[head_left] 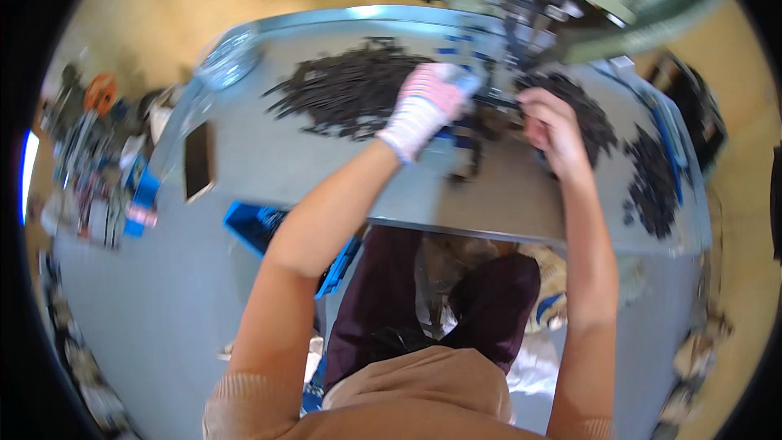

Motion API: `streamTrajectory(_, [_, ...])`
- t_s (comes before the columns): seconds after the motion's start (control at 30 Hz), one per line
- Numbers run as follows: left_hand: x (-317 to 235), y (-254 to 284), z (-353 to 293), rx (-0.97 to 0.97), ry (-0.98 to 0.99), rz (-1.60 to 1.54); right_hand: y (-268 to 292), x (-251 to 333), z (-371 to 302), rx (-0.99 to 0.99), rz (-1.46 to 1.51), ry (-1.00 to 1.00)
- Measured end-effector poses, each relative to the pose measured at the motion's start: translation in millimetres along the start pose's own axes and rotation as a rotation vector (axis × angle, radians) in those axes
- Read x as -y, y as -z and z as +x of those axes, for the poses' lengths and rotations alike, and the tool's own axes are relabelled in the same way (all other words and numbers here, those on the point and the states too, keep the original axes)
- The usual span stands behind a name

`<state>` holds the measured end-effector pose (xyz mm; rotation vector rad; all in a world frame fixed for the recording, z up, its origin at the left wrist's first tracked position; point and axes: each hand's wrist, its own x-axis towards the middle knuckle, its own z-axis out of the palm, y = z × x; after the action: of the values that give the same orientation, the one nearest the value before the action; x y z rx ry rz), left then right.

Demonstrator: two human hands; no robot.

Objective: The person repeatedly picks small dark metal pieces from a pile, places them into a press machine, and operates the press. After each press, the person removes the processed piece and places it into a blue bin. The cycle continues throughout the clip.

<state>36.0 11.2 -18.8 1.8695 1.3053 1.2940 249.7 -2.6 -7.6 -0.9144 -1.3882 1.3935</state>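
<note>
My left hand (429,98) wears a striped white and pink glove and reaches to the press fixture at the middle of the metal worktable (318,173). Its fingers look pressed together beside a bluish patch; what they hold is blurred. My bare right hand (552,126) is on the other side of the fixture, its fingers curled closed around something too small to make out. A large heap of dark, thin strips (350,85) lies left of my gloved hand. Another dark heap (588,114) sits just behind and right of my right hand.
A green machine (668,20) overhangs the far right. More dark pieces (652,183) lie near the table's right edge. At the left are a phone-like dark rectangle (198,160) and a clear plastic bundle (230,59). A blue bin (248,224) stands below the front edge.
</note>
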Motion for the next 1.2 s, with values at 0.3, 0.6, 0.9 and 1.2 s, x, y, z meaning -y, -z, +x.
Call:
streamTrajectory(0.3, [-21.0, 1.3, -0.9, 0.008, 0.406, -0.309, 4.1, 0.5, 0.5, 0.014, 0.134, -0.059])
streamTrajectory(0.6, [-10.5, -0.2, 2.1, -0.13, 0.334, -0.35, 6.4, -1.4, 2.9, 0.013, 0.172, -0.104])
streamTrajectory(0.9, [-27.3, -2.6, -5.8, 0.036, 0.182, -0.282, 3.1, 3.4, -0.7, 0.022, 0.258, -0.091])
streamTrajectory(1.2, [-26.7, -4.4, -15.6, 0.116, -0.341, -0.251, -7.8, 9.3, -7.2, 0.079, 0.232, 0.034])
